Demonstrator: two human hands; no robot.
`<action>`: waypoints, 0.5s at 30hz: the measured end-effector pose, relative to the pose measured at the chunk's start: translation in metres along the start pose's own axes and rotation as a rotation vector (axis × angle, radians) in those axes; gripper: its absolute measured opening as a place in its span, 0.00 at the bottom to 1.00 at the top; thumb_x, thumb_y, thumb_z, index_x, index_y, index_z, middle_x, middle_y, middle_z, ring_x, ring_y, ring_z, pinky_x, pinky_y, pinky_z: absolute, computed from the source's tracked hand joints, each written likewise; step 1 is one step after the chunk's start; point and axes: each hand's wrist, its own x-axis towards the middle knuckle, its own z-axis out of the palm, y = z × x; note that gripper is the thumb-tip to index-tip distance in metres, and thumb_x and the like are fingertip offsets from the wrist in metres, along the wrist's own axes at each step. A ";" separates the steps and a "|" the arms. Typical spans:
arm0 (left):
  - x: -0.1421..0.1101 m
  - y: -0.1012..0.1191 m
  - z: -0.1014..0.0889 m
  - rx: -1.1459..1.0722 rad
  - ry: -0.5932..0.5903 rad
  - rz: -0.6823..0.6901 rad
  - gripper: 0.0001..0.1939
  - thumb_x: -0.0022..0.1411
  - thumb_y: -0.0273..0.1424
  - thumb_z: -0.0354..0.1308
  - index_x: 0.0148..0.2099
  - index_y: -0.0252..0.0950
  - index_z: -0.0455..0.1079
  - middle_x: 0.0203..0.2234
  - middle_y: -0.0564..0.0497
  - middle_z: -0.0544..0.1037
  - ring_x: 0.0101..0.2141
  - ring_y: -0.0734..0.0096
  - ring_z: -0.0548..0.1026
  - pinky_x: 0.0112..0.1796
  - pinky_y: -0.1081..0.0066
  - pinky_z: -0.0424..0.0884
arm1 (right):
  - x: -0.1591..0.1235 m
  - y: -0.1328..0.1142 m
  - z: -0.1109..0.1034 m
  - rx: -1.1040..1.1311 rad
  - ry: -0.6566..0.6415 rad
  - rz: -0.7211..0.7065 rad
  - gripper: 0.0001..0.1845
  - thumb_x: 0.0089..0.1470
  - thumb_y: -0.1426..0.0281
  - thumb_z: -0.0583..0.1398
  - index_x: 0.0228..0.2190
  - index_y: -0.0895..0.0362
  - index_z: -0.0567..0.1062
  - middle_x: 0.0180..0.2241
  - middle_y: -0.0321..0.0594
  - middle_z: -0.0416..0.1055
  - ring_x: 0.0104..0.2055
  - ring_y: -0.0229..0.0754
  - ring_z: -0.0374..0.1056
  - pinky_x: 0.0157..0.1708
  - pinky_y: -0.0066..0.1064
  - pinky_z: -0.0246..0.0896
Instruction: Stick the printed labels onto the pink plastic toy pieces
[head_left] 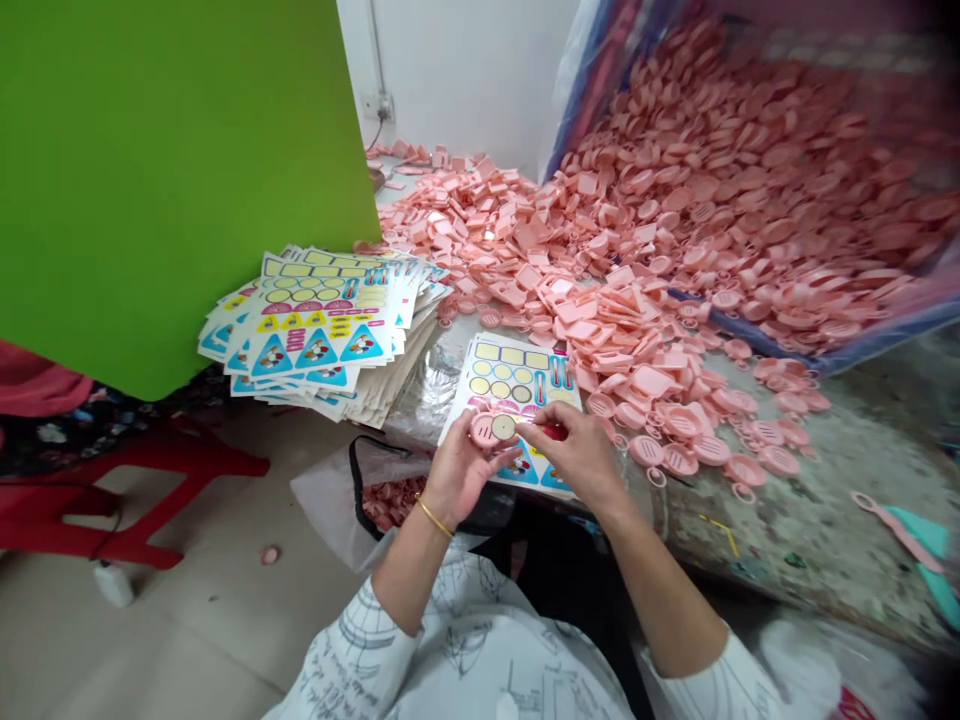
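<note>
My left hand (459, 468) is closed around a small round pink plastic piece (484, 430), with a gold bangle on its wrist. My right hand (576, 452) pinches a round cream sticker (503, 426) against that piece and also holds a small red tool (556, 432). Both hands hover over a sticker sheet (516, 380) lying on the foil-covered table edge, printed with yellow rectangles, circles and blue triangles.
A stack of the same sticker sheets (322, 330) lies to the left. Heaps of pink plastic parts (675, 230) cover the table and a bag at the right. A black-rimmed bag of pink pieces (390, 498) hangs below. A red stool (135, 480) stands left, a green panel (165, 170) above.
</note>
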 end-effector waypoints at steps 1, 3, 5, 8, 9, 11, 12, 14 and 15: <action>-0.004 -0.001 0.001 0.000 -0.001 -0.009 0.13 0.65 0.38 0.54 0.46 0.33 0.69 0.36 0.44 0.79 0.33 0.62 0.79 0.41 0.57 0.76 | -0.003 -0.002 -0.002 -0.020 -0.013 -0.031 0.16 0.50 0.55 0.64 0.24 0.55 0.73 0.24 0.34 0.73 0.26 0.37 0.66 0.29 0.28 0.55; -0.010 -0.005 0.002 0.004 -0.006 -0.023 0.14 0.67 0.39 0.52 0.46 0.33 0.69 0.35 0.44 0.79 0.31 0.64 0.79 0.40 0.58 0.76 | -0.005 -0.006 -0.006 -0.059 -0.039 -0.083 0.15 0.51 0.57 0.64 0.23 0.55 0.72 0.24 0.34 0.73 0.26 0.37 0.66 0.30 0.29 0.55; -0.014 -0.008 0.003 -0.004 -0.005 -0.029 0.15 0.68 0.39 0.51 0.46 0.33 0.70 0.34 0.45 0.78 0.31 0.66 0.78 0.40 0.59 0.77 | -0.005 -0.009 -0.008 -0.096 -0.068 -0.120 0.15 0.52 0.57 0.64 0.23 0.54 0.73 0.24 0.34 0.74 0.27 0.38 0.67 0.30 0.29 0.55; -0.018 -0.011 0.006 -0.016 0.015 -0.030 0.16 0.69 0.40 0.50 0.46 0.33 0.71 0.36 0.45 0.78 0.34 0.66 0.77 0.41 0.59 0.76 | -0.006 -0.011 -0.009 -0.139 -0.095 -0.144 0.13 0.53 0.59 0.64 0.24 0.54 0.73 0.25 0.34 0.74 0.27 0.38 0.68 0.31 0.30 0.55; -0.019 -0.012 0.007 -0.016 0.023 -0.028 0.16 0.69 0.40 0.50 0.46 0.33 0.71 0.37 0.45 0.78 0.36 0.66 0.77 0.42 0.58 0.76 | -0.007 -0.011 -0.009 -0.150 -0.101 -0.144 0.13 0.53 0.59 0.64 0.24 0.54 0.73 0.25 0.34 0.74 0.27 0.38 0.68 0.31 0.30 0.55; -0.020 -0.012 0.009 -0.012 0.036 -0.024 0.16 0.69 0.40 0.50 0.46 0.33 0.71 0.40 0.45 0.77 0.38 0.66 0.77 0.44 0.57 0.76 | -0.008 -0.012 -0.008 -0.167 -0.111 -0.138 0.13 0.53 0.59 0.64 0.24 0.54 0.73 0.25 0.34 0.74 0.27 0.38 0.68 0.31 0.30 0.54; -0.020 -0.012 0.009 -0.011 0.041 -0.024 0.16 0.69 0.39 0.50 0.46 0.33 0.71 0.41 0.45 0.77 0.39 0.66 0.77 0.45 0.57 0.76 | -0.008 -0.012 -0.008 -0.173 -0.114 -0.134 0.14 0.53 0.59 0.64 0.24 0.54 0.72 0.25 0.33 0.74 0.27 0.37 0.68 0.30 0.30 0.54; -0.021 -0.012 0.010 -0.012 0.051 -0.028 0.16 0.69 0.39 0.50 0.45 0.33 0.72 0.40 0.46 0.77 0.39 0.67 0.76 0.46 0.56 0.75 | -0.008 -0.011 -0.008 -0.178 -0.117 -0.129 0.14 0.53 0.59 0.64 0.23 0.55 0.72 0.24 0.33 0.73 0.26 0.37 0.67 0.30 0.30 0.53; -0.021 -0.012 0.010 -0.016 0.056 -0.031 0.16 0.69 0.39 0.50 0.45 0.33 0.72 0.39 0.46 0.77 0.38 0.67 0.76 0.46 0.56 0.75 | -0.008 -0.011 -0.007 -0.176 -0.118 -0.128 0.15 0.53 0.59 0.64 0.23 0.55 0.71 0.24 0.33 0.73 0.26 0.37 0.67 0.30 0.30 0.53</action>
